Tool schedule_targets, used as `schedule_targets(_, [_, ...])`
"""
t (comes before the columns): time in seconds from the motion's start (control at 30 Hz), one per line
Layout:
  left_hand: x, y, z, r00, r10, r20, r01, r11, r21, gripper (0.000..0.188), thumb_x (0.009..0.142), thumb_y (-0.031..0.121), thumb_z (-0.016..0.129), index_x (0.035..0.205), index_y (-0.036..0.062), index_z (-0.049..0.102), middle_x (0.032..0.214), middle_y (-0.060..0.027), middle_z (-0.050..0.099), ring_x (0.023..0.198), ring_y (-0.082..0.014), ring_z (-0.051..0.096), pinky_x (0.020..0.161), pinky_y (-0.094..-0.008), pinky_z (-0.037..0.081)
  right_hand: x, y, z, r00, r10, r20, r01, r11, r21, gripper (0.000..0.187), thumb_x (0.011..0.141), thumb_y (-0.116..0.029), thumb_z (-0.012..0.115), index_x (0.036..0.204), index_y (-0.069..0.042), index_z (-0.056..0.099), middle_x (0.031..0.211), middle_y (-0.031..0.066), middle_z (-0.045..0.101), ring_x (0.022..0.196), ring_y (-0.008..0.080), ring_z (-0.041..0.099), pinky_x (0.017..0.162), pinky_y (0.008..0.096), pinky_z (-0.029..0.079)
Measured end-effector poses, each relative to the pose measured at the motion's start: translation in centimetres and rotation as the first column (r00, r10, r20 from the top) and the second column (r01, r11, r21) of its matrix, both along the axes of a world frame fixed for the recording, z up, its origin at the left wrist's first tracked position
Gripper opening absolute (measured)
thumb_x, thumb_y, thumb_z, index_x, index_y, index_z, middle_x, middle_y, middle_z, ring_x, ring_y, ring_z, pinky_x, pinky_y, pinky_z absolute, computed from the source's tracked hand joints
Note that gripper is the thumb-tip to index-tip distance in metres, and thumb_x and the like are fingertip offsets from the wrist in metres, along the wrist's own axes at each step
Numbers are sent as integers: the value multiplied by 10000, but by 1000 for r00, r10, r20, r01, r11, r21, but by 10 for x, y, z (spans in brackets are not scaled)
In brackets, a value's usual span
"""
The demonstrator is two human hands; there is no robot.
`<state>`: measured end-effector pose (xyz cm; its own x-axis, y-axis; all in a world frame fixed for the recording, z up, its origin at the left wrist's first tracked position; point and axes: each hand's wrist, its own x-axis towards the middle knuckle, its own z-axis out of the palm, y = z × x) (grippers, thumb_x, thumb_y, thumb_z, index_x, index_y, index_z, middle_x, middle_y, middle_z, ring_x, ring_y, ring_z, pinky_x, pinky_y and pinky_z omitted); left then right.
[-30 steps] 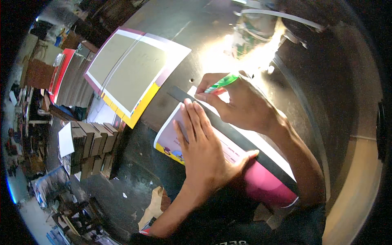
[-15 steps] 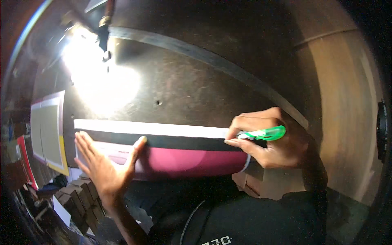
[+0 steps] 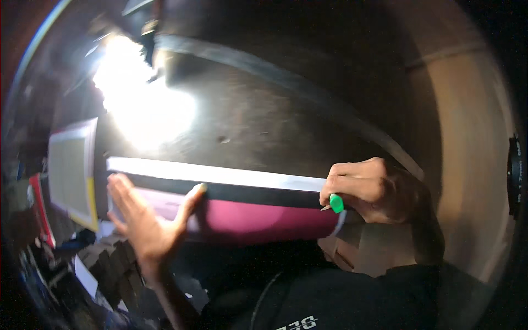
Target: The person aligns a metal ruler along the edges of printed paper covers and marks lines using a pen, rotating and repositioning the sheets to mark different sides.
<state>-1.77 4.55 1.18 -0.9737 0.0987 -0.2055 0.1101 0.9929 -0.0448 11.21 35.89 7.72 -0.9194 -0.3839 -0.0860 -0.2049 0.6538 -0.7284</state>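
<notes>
My left hand [image 3: 146,228] lies with fingers spread over the left part of a long dark strip [image 3: 258,197]; its thumb presses on the strip's upper side. Below the strip a glossy pink sheet [image 3: 258,223] shows, its lower edge curving down near my body. Above runs a narrow white edge of paper [image 3: 231,177]. At the right end my right hand [image 3: 368,190] is closed round a slim tool with a green end [image 3: 336,203]. Whether it is a pen or a cutter I cannot tell; its working tip is hidden by my fingers.
A very bright lamp [image 3: 146,104] glares over the dark tabletop [image 3: 253,121]. Bordered pale panels [image 3: 71,165] lie at the left, near a red-edged item [image 3: 41,212]. Brown stacked pieces [image 3: 118,264] sit lower left. A wooden surface [image 3: 467,154] stands at the right.
My right hand has turned, so the green end now points toward me instead of out to the right. My left hand stays on the strip. The whole view has shifted slightly.
</notes>
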Motion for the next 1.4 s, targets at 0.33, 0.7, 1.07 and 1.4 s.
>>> schedule_targets(0.33, [6, -5, 5, 997, 14, -70, 7, 960, 280, 1526, 576, 873, 694, 1521, -132, 44, 1604, -352, 77, 1530, -416, 55, 1163, -676, 77, -199, -148, -50, 950, 244, -196, -293, 914, -280, 56, 923, -18, 631, 977, -17, 647, 859, 128, 719, 796, 254, 734, 743, 374, 565])
schedule_targets(0.7, [19, -7, 6, 997, 9, -82, 24, 917, 399, 1398, 668, 805, 685, 1503, -149, 95, 1603, -339, 81, 1519, -438, 72, 1119, -726, 64, -268, -218, -53, 961, 127, -246, -200, 933, -298, 213, 939, -241, 667, 943, -29, 676, 751, 136, 686, 697, 255, 690, 672, 383, 525])
schedule_targets(1.07, [28, 12, -8, 993, -37, -114, 76, 930, 359, 1345, 759, 821, 582, 1542, -103, -5, 1528, -480, 1, 1479, -550, 40, 1161, -661, 62, 41, -17, 7, 883, -418, -215, 469, 804, 365, 488, 636, -92, 867, 1035, -6, 598, 1024, 140, 579, 937, 315, 600, 810, 410, 495])
schedule_targets(1.4, [-44, 24, -29, 579, -758, -300, 773, 392, 499, 693, 933, 551, 567, 1344, 5, 451, 1459, -241, 410, 1408, -421, 340, 1178, -560, 234, 146, 2, -36, 445, -887, -124, 895, 445, 31, 152, 895, -45, 710, 924, -25, 562, 840, 40, 536, 737, 143, 544, 677, 297, 451])
